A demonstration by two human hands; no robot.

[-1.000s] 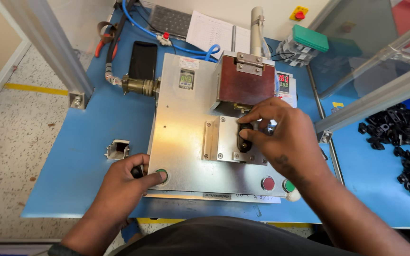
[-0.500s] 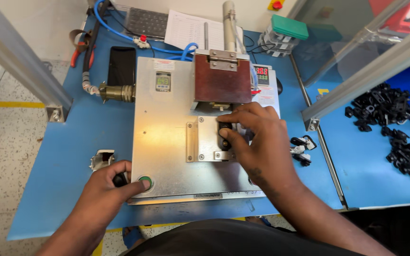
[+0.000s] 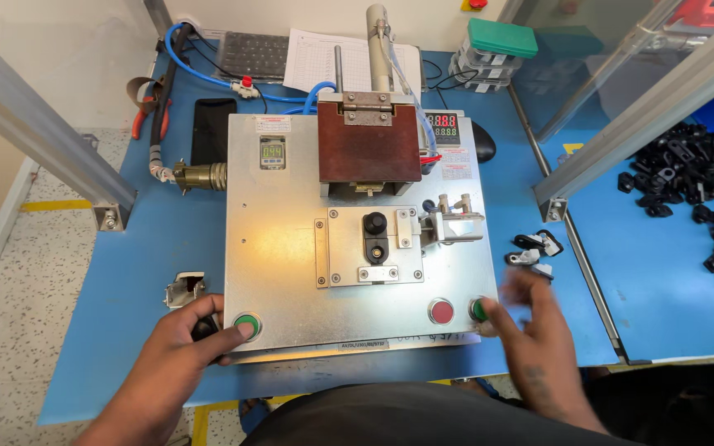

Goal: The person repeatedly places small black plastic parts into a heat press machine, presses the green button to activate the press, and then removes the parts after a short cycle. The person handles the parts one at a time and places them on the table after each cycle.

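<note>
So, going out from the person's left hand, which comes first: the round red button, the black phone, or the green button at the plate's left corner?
1. Round green button at the metal plate's near-left corner: the left hand has its thumb on it.
2. Round red button, off to the right along the plate's near edge.
3. Flat black phone, at the far left, beyond the plate.

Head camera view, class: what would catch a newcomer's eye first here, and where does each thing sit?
The shiny metal machine plate fills the middle of the blue table, with a dark red block at its far edge. A black part sits in the fixture at the centre. The left hand thumbs the green button at the near left corner, while the blurred right hand is at the green button at the near right.
</note>
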